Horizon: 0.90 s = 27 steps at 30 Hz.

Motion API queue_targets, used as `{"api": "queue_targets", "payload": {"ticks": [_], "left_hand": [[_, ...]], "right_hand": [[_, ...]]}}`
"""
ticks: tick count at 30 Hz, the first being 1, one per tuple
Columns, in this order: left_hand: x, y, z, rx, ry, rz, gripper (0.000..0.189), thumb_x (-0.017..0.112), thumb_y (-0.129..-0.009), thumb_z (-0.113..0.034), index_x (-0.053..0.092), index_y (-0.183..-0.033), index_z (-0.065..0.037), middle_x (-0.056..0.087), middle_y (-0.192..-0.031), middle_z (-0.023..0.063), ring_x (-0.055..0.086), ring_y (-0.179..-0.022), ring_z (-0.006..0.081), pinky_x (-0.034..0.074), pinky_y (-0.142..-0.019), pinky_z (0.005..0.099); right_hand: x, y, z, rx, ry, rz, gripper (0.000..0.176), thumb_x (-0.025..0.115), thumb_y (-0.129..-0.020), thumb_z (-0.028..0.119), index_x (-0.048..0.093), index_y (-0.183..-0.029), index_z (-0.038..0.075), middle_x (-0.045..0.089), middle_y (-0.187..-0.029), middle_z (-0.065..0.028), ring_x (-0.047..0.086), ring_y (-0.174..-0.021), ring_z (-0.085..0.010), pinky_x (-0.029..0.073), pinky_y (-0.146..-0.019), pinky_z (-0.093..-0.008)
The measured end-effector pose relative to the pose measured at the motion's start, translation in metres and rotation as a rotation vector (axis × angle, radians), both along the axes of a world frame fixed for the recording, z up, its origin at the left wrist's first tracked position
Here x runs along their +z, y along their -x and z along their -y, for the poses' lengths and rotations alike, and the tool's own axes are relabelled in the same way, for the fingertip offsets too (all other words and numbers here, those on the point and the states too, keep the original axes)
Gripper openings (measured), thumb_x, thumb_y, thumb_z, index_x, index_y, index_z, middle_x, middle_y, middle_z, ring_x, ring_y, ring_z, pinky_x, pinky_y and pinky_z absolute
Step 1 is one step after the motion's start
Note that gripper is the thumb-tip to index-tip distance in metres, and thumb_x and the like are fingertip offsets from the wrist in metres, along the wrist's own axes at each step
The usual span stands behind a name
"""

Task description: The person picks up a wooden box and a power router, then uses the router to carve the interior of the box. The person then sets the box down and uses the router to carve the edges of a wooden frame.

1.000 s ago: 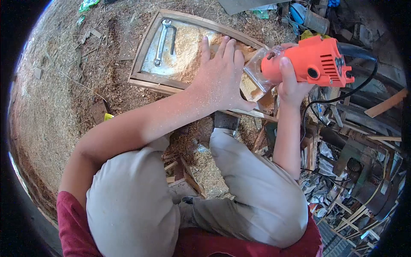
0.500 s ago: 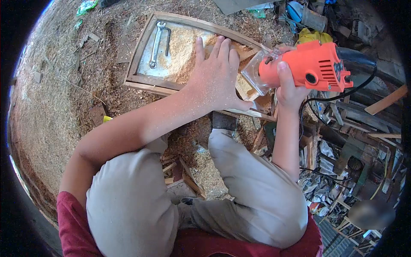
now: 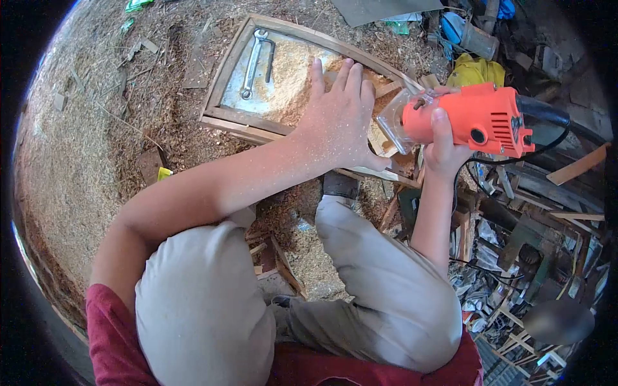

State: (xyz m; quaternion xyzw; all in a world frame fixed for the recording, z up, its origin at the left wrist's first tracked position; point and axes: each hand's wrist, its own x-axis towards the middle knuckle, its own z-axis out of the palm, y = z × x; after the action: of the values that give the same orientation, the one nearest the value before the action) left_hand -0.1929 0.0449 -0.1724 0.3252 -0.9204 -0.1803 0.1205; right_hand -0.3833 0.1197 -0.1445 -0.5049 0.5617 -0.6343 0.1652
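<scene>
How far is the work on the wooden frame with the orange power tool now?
Done: much cutting seems finished, since a pale sawdust pile lies in the rectangular wooden frame. In hand: the left hand presses flat on the frame, and the right hand grips the orange electric trimmer at the frame's right end. Left: I cannot tell how much edge remains; the silver metal wrench lies unused inside.

An orange plastic hand router [image 3: 476, 116] with a clear base sits tipped sideways at the right end of a sawdust-filled rectangular wooden frame [image 3: 238, 122].
</scene>
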Motion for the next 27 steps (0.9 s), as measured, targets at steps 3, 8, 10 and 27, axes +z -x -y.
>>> {"api": "queue_targets", "payload": {"ticks": [3,8,10,27], "left_hand": [[0.004,-0.001,0.001,-0.018,-0.027,0.007,0.132,0.074,-0.065,-0.084,0.042,-0.141,0.019,0.039,-0.154,0.0351,0.030,-0.154,0.0443,0.016,-0.120,0.0751],[0.000,-0.002,0.002,-0.018,-0.016,-0.023,0.132,0.073,-0.065,-0.085,0.044,-0.139,0.020,0.039,-0.153,0.0359,0.029,-0.154,0.0452,0.015,-0.120,0.0752],[-0.001,-0.003,0.002,-0.020,-0.019,-0.028,0.132,0.072,-0.065,-0.085,0.044,-0.139,0.020,0.040,-0.153,0.0359,0.029,-0.154,0.0455,0.015,-0.120,0.0752],[-0.006,-0.002,0.000,-0.009,0.000,-0.110,0.119,0.082,-0.062,-0.075,0.046,-0.129,0.016,0.043,-0.148,0.0369,0.035,-0.150,0.0481,0.016,-0.120,0.0761]], "right_hand": [[0.003,-0.004,-0.002,-0.015,-0.010,-0.006,0.050,0.075,-0.086,0.001,0.052,-0.130,-0.001,0.067,-0.116,-0.0160,0.066,-0.100,-0.0208,0.055,-0.092,-0.0363],[0.006,-0.011,-0.002,-0.027,-0.009,0.033,0.052,0.074,-0.086,0.001,0.050,-0.132,-0.001,0.066,-0.119,-0.0164,0.066,-0.098,-0.0196,0.056,-0.091,-0.0349],[0.004,-0.010,-0.002,-0.025,-0.013,0.037,0.053,0.074,-0.086,0.001,0.050,-0.133,-0.001,0.066,-0.120,-0.0165,0.066,-0.098,-0.0196,0.056,-0.090,-0.0351],[0.005,-0.008,0.024,-0.028,0.033,-0.061,0.044,0.077,-0.085,0.001,0.055,-0.124,-0.003,0.069,-0.111,-0.0159,0.068,-0.097,-0.0209,0.057,-0.088,-0.0357]]}}
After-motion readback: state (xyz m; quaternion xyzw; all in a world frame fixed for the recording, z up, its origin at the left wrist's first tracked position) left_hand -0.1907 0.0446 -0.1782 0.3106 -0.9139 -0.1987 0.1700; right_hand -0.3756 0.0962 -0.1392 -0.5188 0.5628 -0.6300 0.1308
